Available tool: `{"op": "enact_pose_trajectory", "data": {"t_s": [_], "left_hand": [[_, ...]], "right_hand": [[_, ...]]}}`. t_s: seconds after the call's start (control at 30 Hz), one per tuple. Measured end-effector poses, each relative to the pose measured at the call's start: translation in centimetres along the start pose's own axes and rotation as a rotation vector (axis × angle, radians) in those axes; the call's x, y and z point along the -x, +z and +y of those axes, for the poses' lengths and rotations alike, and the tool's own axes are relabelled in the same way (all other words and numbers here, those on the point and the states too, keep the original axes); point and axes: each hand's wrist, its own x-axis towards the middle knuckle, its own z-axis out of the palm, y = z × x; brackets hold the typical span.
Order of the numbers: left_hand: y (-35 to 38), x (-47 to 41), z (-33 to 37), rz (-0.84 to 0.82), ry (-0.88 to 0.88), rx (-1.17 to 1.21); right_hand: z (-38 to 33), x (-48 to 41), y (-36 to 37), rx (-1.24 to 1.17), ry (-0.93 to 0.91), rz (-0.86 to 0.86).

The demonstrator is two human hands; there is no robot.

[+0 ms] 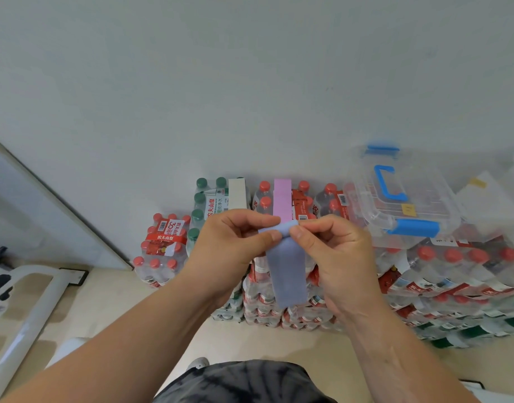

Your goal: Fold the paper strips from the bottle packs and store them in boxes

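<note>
hands pinching a blue paper strip above the bottle packs

left hand [235,242] and right hand [331,251] each pinch the blue paper strip [286,271] at its folded top; its tail hangs free before the bottle packs [424,271].

Hiding the top fold of the blue paper strip [285,269] behind the thumbs of the left hand [235,242] and right hand [334,251]. Covering the near end of the pink strip [282,201] and some bottle packs [279,303]. Getting cut off at the right edge: the blurry packs [482,274] under the clear box [401,196].
</note>
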Motion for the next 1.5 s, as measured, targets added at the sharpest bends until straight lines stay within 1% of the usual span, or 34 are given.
{"op": "enact_pose_trajectory", "data": {"t_s": [0.07,0.17,0.37,0.43,0.57,0.63,0.73,0.8,0.87,1.1,1.2,1.33,1.4,1.5], "left_hand": [[0.0,0.0,0.1,0.024,0.035,-0.005],[0.1,0.1,0.3,0.070,0.089,-0.037],[0.2,0.3,-0.3,0.109,0.197,-0.253],[0.2,0.3,-0.5,0.096,0.213,-0.266],[0.3,0.5,-0.6,0.019,0.241,-0.280],[0.2,0.6,-0.6,-0.012,0.211,-0.207],[0.1,0.6,-0.4,-0.010,0.070,-0.015],[0.1,0.6,-0.3,-0.045,0.001,0.021],[0.0,0.6,-0.1,-0.088,-0.023,-0.001],[-0.4,0.4,-0.1,-0.026,0.074,-0.101],[-0.6,0.4,0.0,-0.031,0.083,-0.092],[-0.6,0.6,0.4,-0.051,0.051,0.009],[-0.7,0.6,0.5,-0.047,0.031,-0.006],[-0.6,0.6,0.5,-0.036,0.047,-0.049]], "right_hand": [[0.1,0.1,0.0,0.001,0.030,-0.013],[0.6,0.2,0.1,0.076,0.045,-0.026],[0.2,0.3,0.5,0.073,0.031,-0.010],[0.1,0.5,0.6,0.060,0.028,0.016],[0.2,0.5,0.6,0.078,0.025,0.059],[0.4,0.3,0.4,0.062,0.040,0.058],[0.5,0.1,0.1,0.041,0.055,0.043],[0.5,-0.1,0.0,0.020,0.054,0.041],[0.5,-0.2,0.0,-0.003,0.064,0.032],[0.1,-0.1,0.3,-0.001,0.008,0.003],[0.3,-0.2,0.3,0.030,0.010,-0.001],[0.4,-0.1,0.4,0.000,0.035,0.013],[0.6,-0.1,0.5,-0.007,0.043,0.009],[0.8,0.0,0.4,0.002,0.046,-0.007]]}}
